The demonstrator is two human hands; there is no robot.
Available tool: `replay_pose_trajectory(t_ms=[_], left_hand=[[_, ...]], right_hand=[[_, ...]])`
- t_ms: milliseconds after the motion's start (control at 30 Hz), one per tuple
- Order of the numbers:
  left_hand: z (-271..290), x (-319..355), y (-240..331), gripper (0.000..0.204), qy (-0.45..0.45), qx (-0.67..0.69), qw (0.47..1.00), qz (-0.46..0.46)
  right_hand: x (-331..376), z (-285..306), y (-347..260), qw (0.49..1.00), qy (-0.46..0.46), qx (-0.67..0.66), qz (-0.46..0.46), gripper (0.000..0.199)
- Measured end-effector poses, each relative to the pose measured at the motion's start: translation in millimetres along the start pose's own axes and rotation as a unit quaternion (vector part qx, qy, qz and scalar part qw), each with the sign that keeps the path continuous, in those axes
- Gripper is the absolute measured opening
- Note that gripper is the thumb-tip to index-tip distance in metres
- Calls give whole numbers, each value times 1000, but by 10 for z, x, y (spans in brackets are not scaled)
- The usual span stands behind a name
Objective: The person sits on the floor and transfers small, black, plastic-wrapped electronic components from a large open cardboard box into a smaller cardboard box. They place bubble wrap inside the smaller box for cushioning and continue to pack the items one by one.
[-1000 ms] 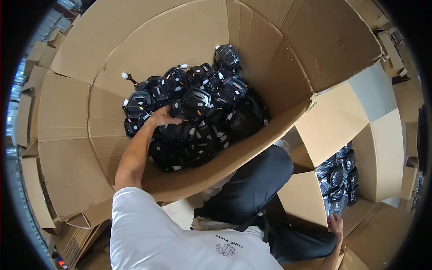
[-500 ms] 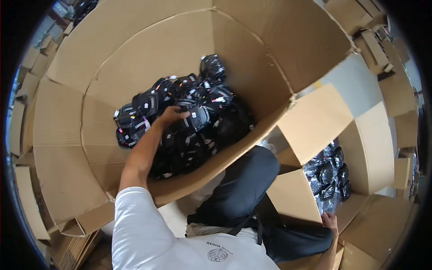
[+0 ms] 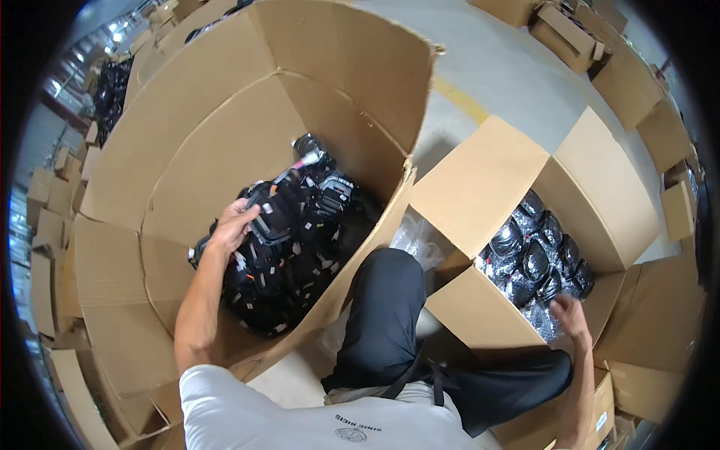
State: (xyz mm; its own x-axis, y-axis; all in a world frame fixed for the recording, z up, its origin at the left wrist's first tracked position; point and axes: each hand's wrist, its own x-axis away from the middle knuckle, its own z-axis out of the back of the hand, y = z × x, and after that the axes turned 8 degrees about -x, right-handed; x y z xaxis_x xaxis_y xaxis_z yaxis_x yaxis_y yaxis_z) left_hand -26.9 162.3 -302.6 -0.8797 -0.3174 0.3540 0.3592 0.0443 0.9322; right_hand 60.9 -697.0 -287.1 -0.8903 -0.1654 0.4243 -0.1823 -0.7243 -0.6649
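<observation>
Black part (image 3: pixel 276 223) pinched at its edge between thumb and fingers of the left hand (image 3: pixel 234 226), over the pile (image 3: pixel 296 277) of similar parts in the large cardboard box (image 3: pixel 199 161). Half a second earlier, this hand's fingertips lay over a part in the pile. Right hand (image 3: pixel 572 319), previously at the small carton's edge, now over its near corner; fingers curled, blurred, cannot tell whether pinching anything. Small carton (image 3: pixel 481 180): flaps open, clear-wrapped black parts (image 3: pixel 534 259) packed inside.
</observation>
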Motion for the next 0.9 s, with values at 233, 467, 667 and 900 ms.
replay_pose_trajectory(t_ms=[233,467,667,900], left_hand=[[-1733,419,1767,31,-172,192,964,-63],[-4000,545,2154,50,-364,-46,914,-174],[-5352,663,1843,24,-492,66,865,-70],[-5748,344,1414,17,-481,66,873,-40]], right_hand=[[-111,-771,-2637,880,-188,-406,161,47],[-295,-1063,-2741,407,-265,-862,146,66],[212,-205,-1814,483,-151,-856,109,73],[561,661,-607,640,211,-735,-82,56]])
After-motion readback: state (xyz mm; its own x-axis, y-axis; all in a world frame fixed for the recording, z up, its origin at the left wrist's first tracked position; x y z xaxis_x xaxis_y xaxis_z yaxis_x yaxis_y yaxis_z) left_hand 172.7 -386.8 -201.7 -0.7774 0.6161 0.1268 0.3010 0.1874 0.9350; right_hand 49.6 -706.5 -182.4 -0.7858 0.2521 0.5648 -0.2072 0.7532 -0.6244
